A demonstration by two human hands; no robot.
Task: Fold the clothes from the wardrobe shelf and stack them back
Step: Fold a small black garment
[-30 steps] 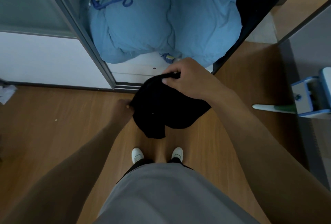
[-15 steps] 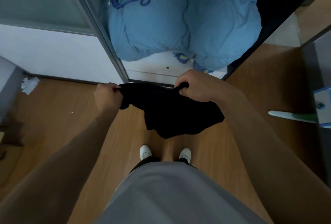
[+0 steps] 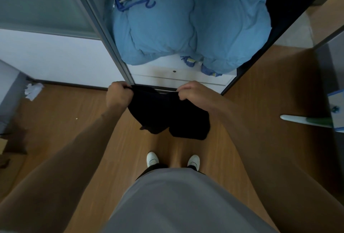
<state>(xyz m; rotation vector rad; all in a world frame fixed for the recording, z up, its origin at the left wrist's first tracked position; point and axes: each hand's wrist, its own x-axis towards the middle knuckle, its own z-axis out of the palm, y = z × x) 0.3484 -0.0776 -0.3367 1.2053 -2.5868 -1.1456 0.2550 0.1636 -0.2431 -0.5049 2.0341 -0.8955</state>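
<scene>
Both fists closed on cloth: left hand [image 3: 119,94] and right hand [image 3: 191,93] each pinch the top edge of a black fabric garment [image 3: 167,113], stretched between them. It hangs in mid-air, just in front of the front edge of the white wardrobe shelf [image 3: 178,76], above the brown wooden floor [image 3: 78,139].

Risks as I read them:
- Held only along the top edge. The bottom hangs in two uneven lobes, so a fold started now would likely come out skewed.
- If either pinch slips, that side drops to the floor.
- A bulky light-blue quilt [image 3: 186,27] fills the shelf almost to its front edge, leaving only a narrow bare strip. A stack put there could slide off.

Hard to read:
- Fingertips are buried in the cloth, so pinch depth is unknown.
- Black fabric in dim light shows no seams or waistband. Could be shorts; can't confirm.
- Right side of the wardrobe interior is black. No other clothes visible.
</scene>
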